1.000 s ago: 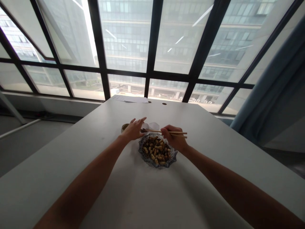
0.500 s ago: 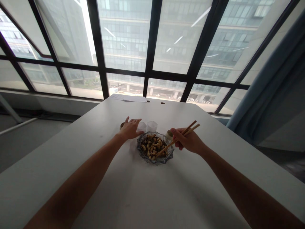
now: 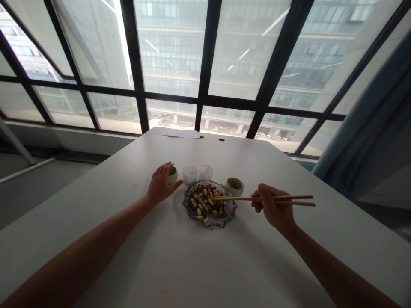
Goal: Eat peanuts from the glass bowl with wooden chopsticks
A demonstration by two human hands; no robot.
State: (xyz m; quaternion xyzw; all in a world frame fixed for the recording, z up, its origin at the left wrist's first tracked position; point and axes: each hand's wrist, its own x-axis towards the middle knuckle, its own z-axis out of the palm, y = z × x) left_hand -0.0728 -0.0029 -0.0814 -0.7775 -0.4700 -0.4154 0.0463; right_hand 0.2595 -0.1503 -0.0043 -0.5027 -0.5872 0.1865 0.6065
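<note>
My left hand [image 3: 160, 185] is around the left side of a small pale cup [image 3: 173, 175], fingers behind it and thumb stretched out in front; whether it touches the cup I cannot tell. In my right hand [image 3: 275, 206] is a pair of wooden chopsticks [image 3: 245, 198], held almost level. Their tips are over the heap of peanuts and dark seeds [image 3: 205, 201] in a scalloped glass bowl [image 3: 210, 224]. Behind the bowl two translucent white cups [image 3: 190, 175] stand side by side. A second pale round cup [image 3: 234, 186] stands at the bowl's right rear, near the chopsticks.
All this stands on a long white table [image 3: 192, 265]. Sheets of paper [image 3: 175, 133] lie at its far end, near two round dark holes. Black-framed windows rise beyond the table, and a blue curtain [image 3: 362, 111] hangs at the right.
My left hand has moved left and nearer, from beside the white cups to the left pale cup. My right hand has drawn right and down, turning the chopsticks nearly level.
</note>
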